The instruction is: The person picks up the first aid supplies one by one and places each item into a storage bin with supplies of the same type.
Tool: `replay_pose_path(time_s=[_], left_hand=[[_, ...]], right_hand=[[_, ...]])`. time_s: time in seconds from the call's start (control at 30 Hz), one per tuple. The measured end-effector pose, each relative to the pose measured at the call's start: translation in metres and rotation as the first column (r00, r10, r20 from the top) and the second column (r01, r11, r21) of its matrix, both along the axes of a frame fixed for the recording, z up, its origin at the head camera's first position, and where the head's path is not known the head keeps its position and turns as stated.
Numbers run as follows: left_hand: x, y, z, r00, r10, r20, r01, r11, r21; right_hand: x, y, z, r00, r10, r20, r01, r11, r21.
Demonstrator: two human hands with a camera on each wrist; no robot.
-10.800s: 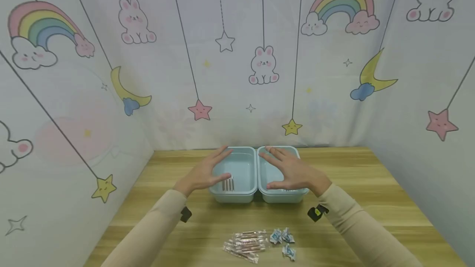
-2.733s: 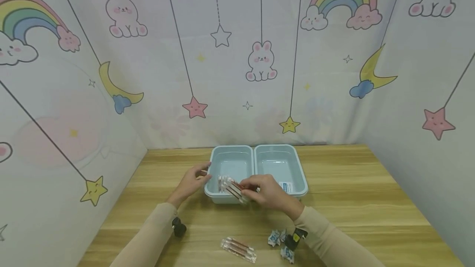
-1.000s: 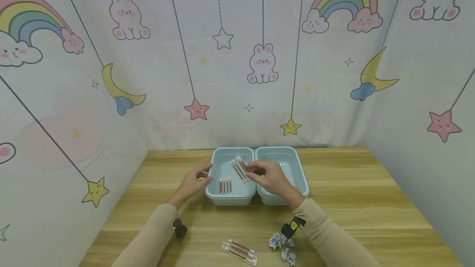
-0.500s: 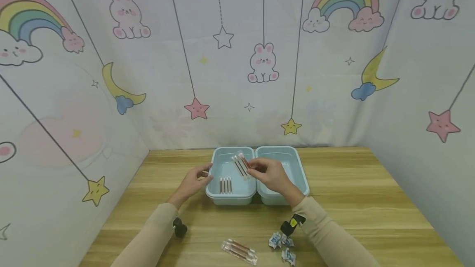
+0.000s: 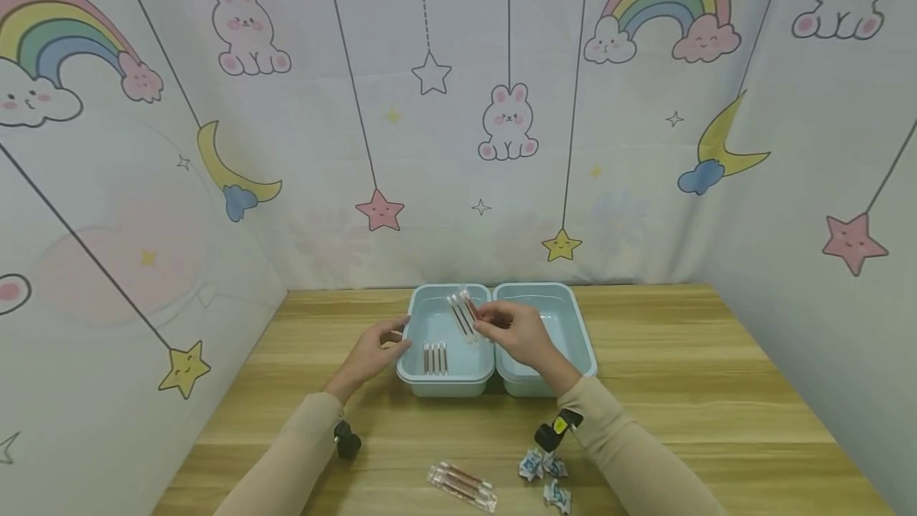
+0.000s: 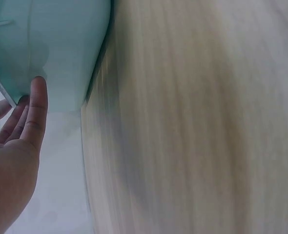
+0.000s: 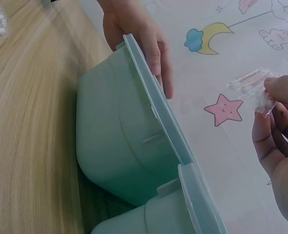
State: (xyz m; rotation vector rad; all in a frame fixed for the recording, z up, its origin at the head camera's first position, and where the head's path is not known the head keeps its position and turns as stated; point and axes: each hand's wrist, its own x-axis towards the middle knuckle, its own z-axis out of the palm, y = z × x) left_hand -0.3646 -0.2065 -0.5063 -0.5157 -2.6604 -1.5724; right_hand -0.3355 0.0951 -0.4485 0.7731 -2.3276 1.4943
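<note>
My right hand (image 5: 521, 333) pinches a clear packet of iodine cotton swabs (image 5: 462, 315) above the left light-blue plastic bin (image 5: 446, 380). In the right wrist view, the thumb and fingers hold the edge of that crinkled packet (image 7: 254, 84). My left hand (image 5: 370, 353) holds the left bin by its outer side rim, with digits on both sides of the rim in the right wrist view. Against the outer wall of the bin (image 6: 61, 53), one digit of the left hand (image 6: 14, 161) lies almost straight. More brown-shafted swabs (image 5: 435, 359) lie inside the left bin.
A second light-blue bin (image 5: 583, 349) stands directly beside the left one. Near the front of the wooden table (image 5: 688, 412) lie wrapped swabs (image 5: 462, 486) and several small white-and-blue wrapped pieces (image 5: 557, 495). A printed cloth (image 5: 444, 245) hangs behind the bins.
The right hand first brings the swab packet from low over the left bin's front edge, then raises it slightly toward the back. The left hand, earlier above the bin, stays at its rim.
</note>
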Motion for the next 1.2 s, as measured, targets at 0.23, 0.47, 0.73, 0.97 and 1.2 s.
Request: replay_pose_path(time_s=[0.23,0.47,0.73,0.97,1.2], left_hand=[[0.0,0.0,0.0,1.0,0.01,-0.003,-0.01,1.0,-0.008],[-0.001,0.0,0.0,1.0,-0.008,-0.007,0.008,1.0,-0.003],[-0.001,0.0,-0.002,1.0,0.003,0.005,-0.003,1.0,-0.001],[0.0,0.0,0.0,1.0,-0.008,0.009,0.008,1.0,0.013],[0.0,0.001,0.0,1.0,-0.015,0.007,0.015,1.0,0.0]], right_hand=[[-0.003,-0.005,0.001,0.998,-0.026,0.051,0.026,1.0,0.006],[-0.005,-0.007,0.0,0.996,-0.024,0.081,0.025,1.0,-0.013],[-0.007,-0.01,0.0,0.996,-0.025,0.088,0.027,1.0,-0.016],[-0.009,-0.015,-0.002,0.995,-0.031,0.099,0.032,0.999,-0.015],[-0.009,-0.016,-0.004,0.99,-0.026,0.141,0.028,1.0,-0.01]])
